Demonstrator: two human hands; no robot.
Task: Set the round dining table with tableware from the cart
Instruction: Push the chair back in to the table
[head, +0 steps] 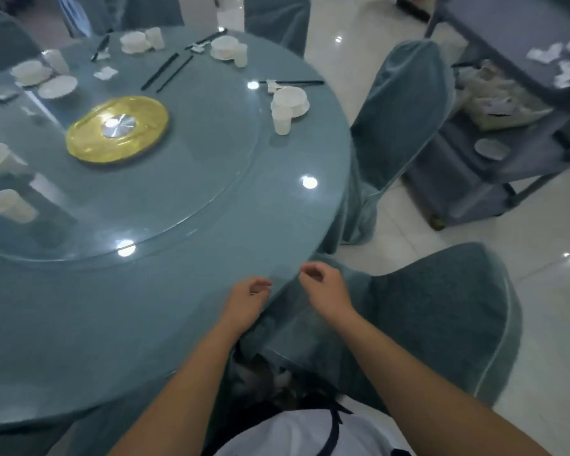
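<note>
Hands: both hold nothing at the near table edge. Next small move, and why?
Probably turn right and reach for the cart. The left hand and right hand hold nothing, the near rim of the table has no setting while the far side does, and a white plate sits on the cart's shelf.

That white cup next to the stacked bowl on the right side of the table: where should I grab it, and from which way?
Grip the white cup around its side wall, probably from the table-edge side. It stands upright nearest the edge, with the stacked bowl close behind, so a far-side approach looks crowded.
</note>
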